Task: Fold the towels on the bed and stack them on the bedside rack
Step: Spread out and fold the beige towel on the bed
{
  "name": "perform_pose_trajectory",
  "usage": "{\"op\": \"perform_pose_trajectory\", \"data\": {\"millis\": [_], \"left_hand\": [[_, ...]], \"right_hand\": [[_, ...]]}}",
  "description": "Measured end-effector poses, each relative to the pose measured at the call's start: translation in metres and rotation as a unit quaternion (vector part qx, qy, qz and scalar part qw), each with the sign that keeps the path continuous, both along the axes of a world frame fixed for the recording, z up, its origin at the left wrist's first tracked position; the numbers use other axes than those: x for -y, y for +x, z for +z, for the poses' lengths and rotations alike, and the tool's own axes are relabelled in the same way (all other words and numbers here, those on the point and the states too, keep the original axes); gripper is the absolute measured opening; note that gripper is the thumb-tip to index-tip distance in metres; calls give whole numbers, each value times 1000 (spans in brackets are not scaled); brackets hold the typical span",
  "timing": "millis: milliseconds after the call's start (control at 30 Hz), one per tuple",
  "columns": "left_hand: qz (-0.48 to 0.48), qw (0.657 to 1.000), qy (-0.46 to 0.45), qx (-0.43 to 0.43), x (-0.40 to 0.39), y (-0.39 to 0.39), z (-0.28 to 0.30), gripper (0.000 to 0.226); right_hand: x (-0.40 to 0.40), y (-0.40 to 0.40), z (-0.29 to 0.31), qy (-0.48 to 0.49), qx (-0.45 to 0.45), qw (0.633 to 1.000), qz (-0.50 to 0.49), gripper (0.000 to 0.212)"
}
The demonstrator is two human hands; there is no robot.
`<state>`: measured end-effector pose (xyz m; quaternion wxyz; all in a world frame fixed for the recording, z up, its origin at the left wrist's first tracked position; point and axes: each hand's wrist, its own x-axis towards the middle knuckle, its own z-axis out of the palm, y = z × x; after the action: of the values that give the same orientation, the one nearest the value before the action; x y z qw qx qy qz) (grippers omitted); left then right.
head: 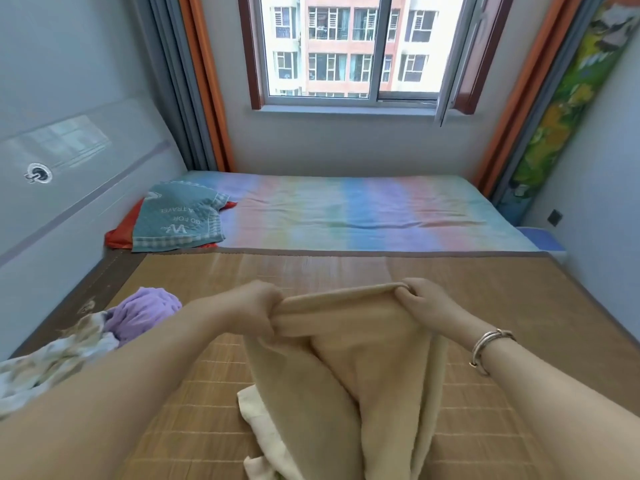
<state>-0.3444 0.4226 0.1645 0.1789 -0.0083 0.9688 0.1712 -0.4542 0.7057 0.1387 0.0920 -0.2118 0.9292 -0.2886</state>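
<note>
Nearest the camera, the tan towel (363, 375) hangs down the lower middle of the frame, its bottom bunched on the bamboo mat (519, 306) over a paler cream layer that may be its other face or a second cloth; which cannot be told. Both hands pinch its top edge at mid-frame: the left hand (254, 310) has its fingers closed on the left corner, the right hand (420, 301) on the right, a bracelet (488, 348) at that wrist. Since the edge sags between the two grips and the body twists below, a fold started now would likely come out skewed, or a corner could slip free. At lower left lie two more towels, one patterned (52, 358), one purple (145, 313). Farther off, upper left, one pillow (176, 220) sits on the striped sheet (363, 209). No rack shows.
</note>
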Motion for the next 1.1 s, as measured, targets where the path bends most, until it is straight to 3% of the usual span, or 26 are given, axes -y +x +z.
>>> {"op": "perform_pose_trajectory", "data": {"millis": [133,233,367,467,533,567,633,667,733,833,933,1100], "left_hand": [[16,984,-148,98,21,-11,-33,25],[39,964,-225,132,26,-26,-57,24],[107,958,-256,69,31,-47,-79,14],[257,942,-199,80,35,-65,-83,22],[384,914,-19,131,37,-79,-83,25],[435,884,91,147,36,-86,-80,27],[493,819,269,119,35,-106,-71,32],[505,797,323,77,36,-118,-67,33],[503,771,388,-39,45,-149,-46,33],[437,783,383,-224,66,-187,13,31],[354,798,322,-367,78,-205,81,29],[292,792,227,-486,82,-198,142,12]], "right_hand": [[-6,-6,-16,125,108,981,100,44],[-6,-25,-38,268,123,940,171,26],[-1,-54,-59,381,37,916,119,9],[6,-81,-66,422,25,906,31,27],[11,-100,-69,330,128,933,-59,29],[15,-108,-71,208,228,944,-116,29],[28,-130,-71,-28,363,907,-213,30],[35,-140,-66,-102,361,901,-220,29],[52,-169,-45,-217,275,919,-182,33],[69,-199,19,-338,127,925,-116,24],[74,-218,87,-398,44,913,-71,42],[61,-229,148,-322,-80,942,-45,52]]}}
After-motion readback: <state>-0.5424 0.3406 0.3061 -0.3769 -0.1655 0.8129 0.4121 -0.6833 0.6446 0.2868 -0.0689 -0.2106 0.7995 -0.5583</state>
